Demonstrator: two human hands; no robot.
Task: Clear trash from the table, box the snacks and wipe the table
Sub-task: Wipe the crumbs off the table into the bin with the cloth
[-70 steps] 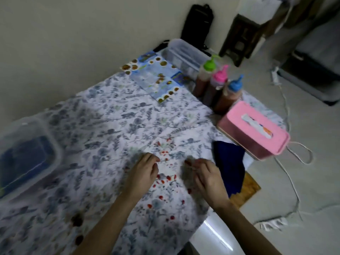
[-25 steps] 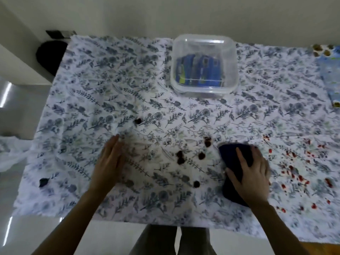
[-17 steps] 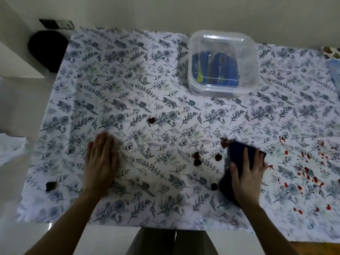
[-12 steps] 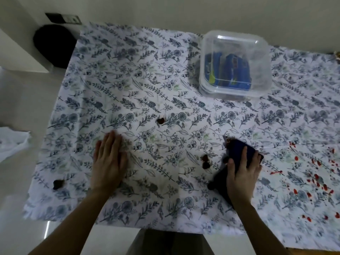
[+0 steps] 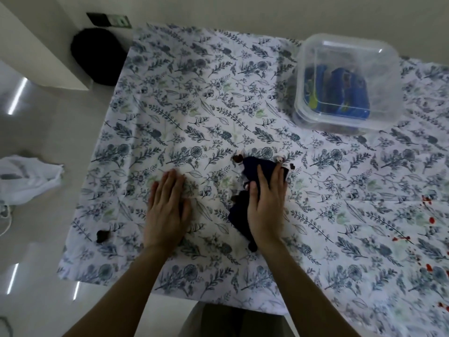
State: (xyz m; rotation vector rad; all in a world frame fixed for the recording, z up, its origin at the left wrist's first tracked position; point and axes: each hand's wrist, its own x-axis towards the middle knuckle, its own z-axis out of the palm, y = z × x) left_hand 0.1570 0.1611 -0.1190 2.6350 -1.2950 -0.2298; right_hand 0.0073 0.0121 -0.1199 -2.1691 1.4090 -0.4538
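Observation:
My right hand presses flat with straight fingers on a dark blue cloth near the middle of the floral tablecloth. Dark brown blobs lie at the cloth's far edge, and one more blob sits near the table's left front corner. My left hand rests flat on the tablecloth, a little left of the cloth. A clear plastic box with blue snack packets inside stands at the back right.
Red spots mark the tablecloth at the far right. A white plastic bag lies on the floor to the left. A black round object stands by the wall past the table's back left corner.
My right hand has slid the blue cloth leftward over the brown blobs, gathering several of them. My left hand stays flat on the tablecloth.

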